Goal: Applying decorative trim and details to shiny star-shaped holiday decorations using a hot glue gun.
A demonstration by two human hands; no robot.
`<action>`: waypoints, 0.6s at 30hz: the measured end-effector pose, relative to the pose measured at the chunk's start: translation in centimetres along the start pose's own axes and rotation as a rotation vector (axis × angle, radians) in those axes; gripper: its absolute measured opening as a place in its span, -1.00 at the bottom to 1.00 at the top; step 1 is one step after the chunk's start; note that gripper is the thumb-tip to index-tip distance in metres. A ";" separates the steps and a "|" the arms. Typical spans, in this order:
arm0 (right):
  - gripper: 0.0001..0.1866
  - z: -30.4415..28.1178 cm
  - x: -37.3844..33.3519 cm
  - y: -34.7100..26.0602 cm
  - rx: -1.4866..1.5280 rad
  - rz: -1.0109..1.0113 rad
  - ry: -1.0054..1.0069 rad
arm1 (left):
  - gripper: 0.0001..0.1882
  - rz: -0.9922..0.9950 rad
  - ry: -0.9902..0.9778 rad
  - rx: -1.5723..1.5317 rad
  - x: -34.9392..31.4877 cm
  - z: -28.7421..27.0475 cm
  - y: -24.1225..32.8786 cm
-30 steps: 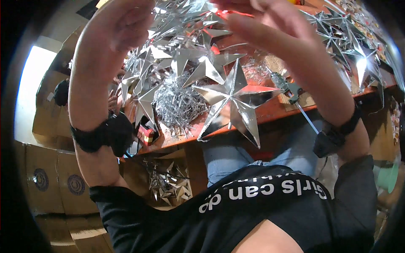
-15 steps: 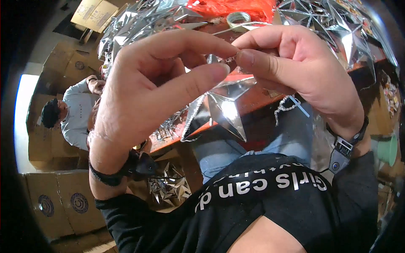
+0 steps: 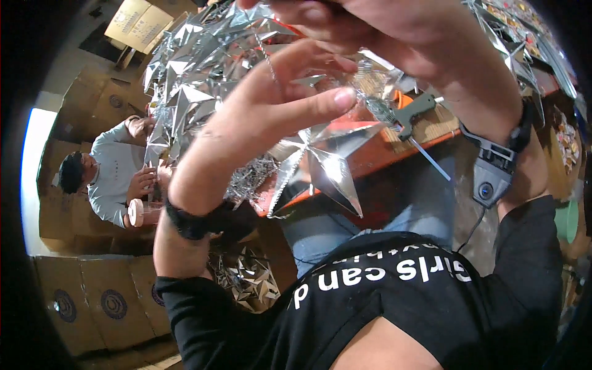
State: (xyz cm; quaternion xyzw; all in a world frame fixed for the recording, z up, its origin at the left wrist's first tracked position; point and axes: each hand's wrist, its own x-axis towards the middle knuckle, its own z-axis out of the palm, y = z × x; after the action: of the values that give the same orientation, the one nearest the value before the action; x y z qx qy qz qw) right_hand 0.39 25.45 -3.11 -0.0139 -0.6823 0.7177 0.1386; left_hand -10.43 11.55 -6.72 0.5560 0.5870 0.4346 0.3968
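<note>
A shiny silver five-pointed star (image 3: 327, 161) hangs upright below my left hand (image 3: 277, 111). My left thumb lies across its upper part, and the other fingers curl around behind, partly hidden. My right hand (image 3: 394, 28) is raised at the top edge, above the left one, with its fingers curled and partly cut off. A thin silver cord (image 3: 265, 52) runs up past the back of my left hand toward the right fingertips; the exact grip is blurred. Just right of the star lies a dark green glue gun (image 3: 414, 115), with a pale blue stick beside it.
Many silver stars (image 3: 191, 86) are heaped on the red table (image 3: 370, 161). Silver tinsel (image 3: 250, 179) lies left of the held star. Another person (image 3: 117, 166) works at the left near a pink-lidded jar (image 3: 137, 213). Cardboard boxes (image 3: 111, 296) and a box of stars (image 3: 246, 277) stand below.
My hands have come apart; the right has moved up and left across the top. The cord now runs past my left hand. The glue gun has come into sight, and the star has barely moved.
</note>
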 end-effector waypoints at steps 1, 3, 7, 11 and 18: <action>-0.76 0.4 1.2 0.5 0.174 -0.065 0.001 | -0.55 -0.033 -0.001 -0.180 -0.1 -0.4 -1.1; -0.78 1.1 2.4 -0.1 0.185 -0.072 -0.034 | -0.62 -0.065 0.209 -0.242 -0.3 1.1 -1.1; -0.79 0.9 5.5 0.1 0.313 -0.172 -0.130 | -0.69 -0.076 0.180 -0.252 -1.4 -2.0 -2.2; -0.83 0.7 6.9 0.9 0.447 -0.332 -0.110 | -0.68 -0.073 0.346 0.079 -4.0 -6.7 -5.3; -0.86 -0.1 7.9 0.9 0.576 -0.367 -0.038 | -0.57 -0.436 0.432 0.519 -8.8 -13.4 -12.0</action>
State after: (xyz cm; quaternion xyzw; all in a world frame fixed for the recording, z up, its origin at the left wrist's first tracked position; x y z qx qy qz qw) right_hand -7.35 27.20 -2.62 0.1622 -0.4451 0.8442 0.2507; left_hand -26.25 1.82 -14.20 0.3963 0.8513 0.2842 0.1935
